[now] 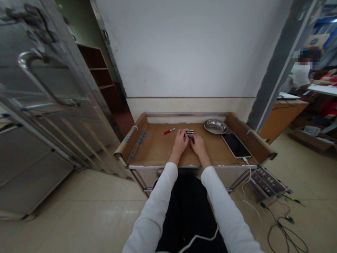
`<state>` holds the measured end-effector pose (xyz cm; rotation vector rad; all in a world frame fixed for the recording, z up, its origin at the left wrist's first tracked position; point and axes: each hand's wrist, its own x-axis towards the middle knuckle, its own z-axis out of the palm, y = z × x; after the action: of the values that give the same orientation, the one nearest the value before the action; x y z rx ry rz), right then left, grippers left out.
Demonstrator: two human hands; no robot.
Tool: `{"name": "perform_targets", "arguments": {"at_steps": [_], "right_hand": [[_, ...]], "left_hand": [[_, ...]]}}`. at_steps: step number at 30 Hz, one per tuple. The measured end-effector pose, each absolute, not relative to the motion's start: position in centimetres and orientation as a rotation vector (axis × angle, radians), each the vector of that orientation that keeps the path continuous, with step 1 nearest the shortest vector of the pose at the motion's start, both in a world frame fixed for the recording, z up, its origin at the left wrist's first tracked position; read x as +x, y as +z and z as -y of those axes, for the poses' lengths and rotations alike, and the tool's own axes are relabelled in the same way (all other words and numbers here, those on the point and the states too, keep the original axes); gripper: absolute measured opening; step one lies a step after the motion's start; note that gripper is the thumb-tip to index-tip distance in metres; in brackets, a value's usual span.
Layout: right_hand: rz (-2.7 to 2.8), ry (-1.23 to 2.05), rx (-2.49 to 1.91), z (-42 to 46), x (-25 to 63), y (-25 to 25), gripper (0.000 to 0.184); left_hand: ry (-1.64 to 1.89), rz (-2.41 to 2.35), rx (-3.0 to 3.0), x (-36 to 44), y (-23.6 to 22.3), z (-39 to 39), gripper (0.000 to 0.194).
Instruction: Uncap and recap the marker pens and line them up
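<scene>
My left hand [181, 140] and my right hand [198, 144] meet over the cardboard-covered top of a small cart. Fingers of both are curled in around a small cluster of shiny metal cylinders with dark parts [190, 132]. Its exact kind is too small to make out, and the fingertips hide part of it. Left of my left hand lies a short red and silver pen-like tool [169, 131]. A round, shallow steel dish [215, 126] stands at the back right, beyond my right hand.
A phone [237, 145] with a white charging cable [248, 168] lies at the cart's right. Raised cardboard sides [133, 138] border the top. Below right, a grey box with sockets [268, 183] and loose leads [285, 225] sit on the floor. Another person [301, 73] is far right.
</scene>
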<state>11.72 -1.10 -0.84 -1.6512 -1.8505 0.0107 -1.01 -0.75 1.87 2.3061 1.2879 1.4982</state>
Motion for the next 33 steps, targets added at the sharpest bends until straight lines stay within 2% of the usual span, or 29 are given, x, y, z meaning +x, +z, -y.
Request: {"name": "perform_targets", "arguments": {"at_steps": [5, 15, 33], "right_hand": [[1.853, 0.052, -1.516, 0.6, 12.0, -1.4, 0.026], [1.816, 0.118, -1.445, 0.4, 12.1, -1.5, 0.016], [1.753, 0.153, -1.412, 0.8, 11.9, -1.2, 0.022]], "left_hand": [[1.612, -1.308, 2.172, -1.3, 2.2, 1.1, 0.035], [1.791, -1.443, 1.949, -1.9, 1.4, 0.2, 0.014], [1.852, -1.591, 1.720, -2.3, 1.5, 0.1, 0.014]]}}
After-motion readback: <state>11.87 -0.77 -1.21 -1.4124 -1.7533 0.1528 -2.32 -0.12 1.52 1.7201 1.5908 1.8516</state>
